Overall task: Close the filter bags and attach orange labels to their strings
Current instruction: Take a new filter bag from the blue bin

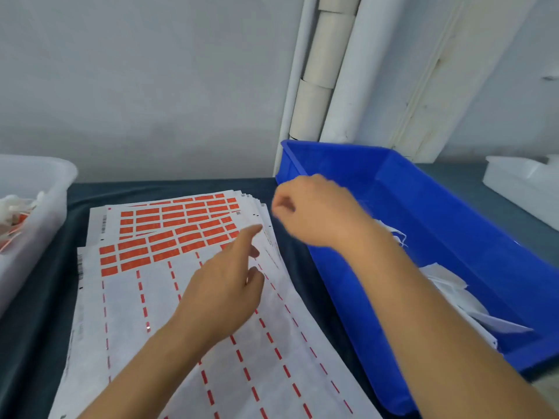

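Orange labels (169, 237) lying in rows on stacked sheets (217, 343) mid-table, under the left hand (223, 294). Hovering there with forefinger stretched toward the sheets' far right corner, other fingers loosely curled, gripping nothing. Right hand (314, 210) blurring above the sheets' far corner, fingers curled inward; whether pinching anything, impossible to tell. Just right, white filter bags (447, 285) lying in a blue bin (453, 201). Far left, white tub (45, 189) holding labelled bags (15, 216).
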`<action>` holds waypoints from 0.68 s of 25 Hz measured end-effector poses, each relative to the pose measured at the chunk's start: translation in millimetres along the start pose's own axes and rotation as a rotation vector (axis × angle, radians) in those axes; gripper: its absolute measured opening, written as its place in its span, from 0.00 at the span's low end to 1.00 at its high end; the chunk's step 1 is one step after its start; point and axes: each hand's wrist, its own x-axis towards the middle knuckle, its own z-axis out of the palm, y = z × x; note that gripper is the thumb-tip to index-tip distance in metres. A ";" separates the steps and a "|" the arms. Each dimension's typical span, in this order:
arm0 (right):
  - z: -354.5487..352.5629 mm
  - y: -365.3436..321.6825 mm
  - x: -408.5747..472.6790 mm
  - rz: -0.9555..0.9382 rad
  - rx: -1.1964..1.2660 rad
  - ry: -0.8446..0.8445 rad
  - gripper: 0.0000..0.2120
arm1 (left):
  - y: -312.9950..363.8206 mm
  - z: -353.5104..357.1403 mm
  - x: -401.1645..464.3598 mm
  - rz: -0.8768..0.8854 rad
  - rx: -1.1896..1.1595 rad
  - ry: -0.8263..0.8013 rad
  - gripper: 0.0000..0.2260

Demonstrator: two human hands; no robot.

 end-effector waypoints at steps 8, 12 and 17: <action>13.7 105.5 0.7 0.351 -0.130 -0.255 0.06 | 21.5 31.7 -10.4 0.062 0.078 -0.242 0.24; 37.9 118.8 0.6 0.262 0.027 -0.341 0.12 | 26.4 42.5 -14.4 0.072 0.107 -0.314 0.23; 58.3 119.9 9.1 0.309 -0.045 -0.312 0.08 | 26.1 41.2 -12.8 0.045 0.084 -0.340 0.22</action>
